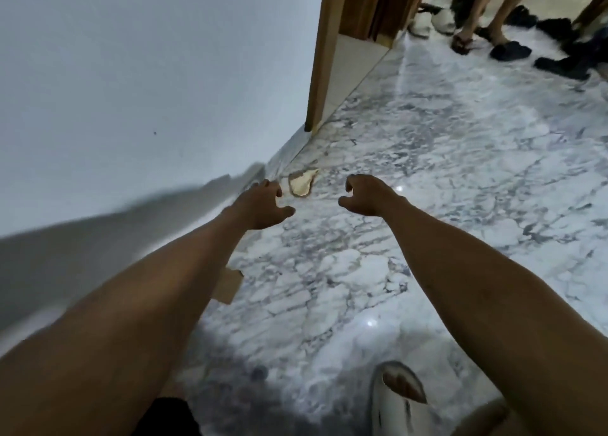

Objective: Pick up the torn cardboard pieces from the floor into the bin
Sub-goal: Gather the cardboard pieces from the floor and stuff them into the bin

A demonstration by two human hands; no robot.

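A torn cardboard piece [301,183] lies on the marble floor close to the wall base. My left hand [263,203] reaches out just left of it, fingers loosely curled, holding nothing. My right hand [365,193] hovers to the right of that piece, fingers also loosely curled and empty. A second brown cardboard piece [230,286] lies nearer to me, partly hidden under my left forearm. No bin is in view.
A white wall [131,90] runs along the left, ending at a wooden door frame [320,57]. Another person's legs [490,11] and several slippers [510,50] are at the far right. My own slippered foot [399,399] is at the bottom.
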